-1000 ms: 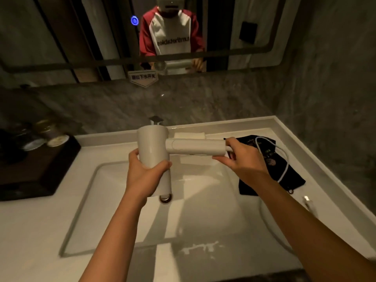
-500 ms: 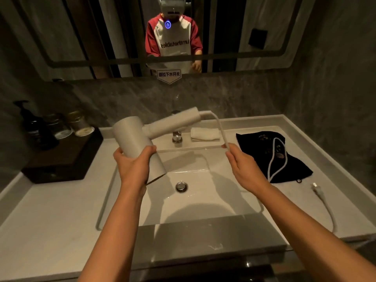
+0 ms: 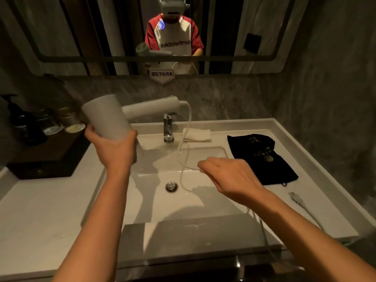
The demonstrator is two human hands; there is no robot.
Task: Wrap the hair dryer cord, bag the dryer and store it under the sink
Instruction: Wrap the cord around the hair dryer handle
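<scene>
Person holding hair dryer (image 3: 107, 117) over sink (image 3: 203, 202) w/ cord (image 3: 184, 147) pinched in other hand.

Left hand (image 3: 116, 149) is gripping the dryer's barrel at approx 10 o'clock of the drain (image 3: 171, 186), fingers curled tight around it; the handle is pointing toward 2 o'clock, above the tap (image 3: 168, 128). Cord is hanging from the handle end, looping down over the basin. Right hand (image 3: 230, 178), at 3 o'clock of the drain, is pinching the cord btwn fingertips, fingers pressed together. Rest of the cord is running under the right wrist toward the front edge; plug (image 3: 296, 199) is lying on the table (image 3: 40, 220) at 4 o'clock. Black bag (image 3: 262, 159) is lying flat on the table, just beyond the plug. Folded towel (image 3: 198, 134) is sitting beside the tap.
</scene>
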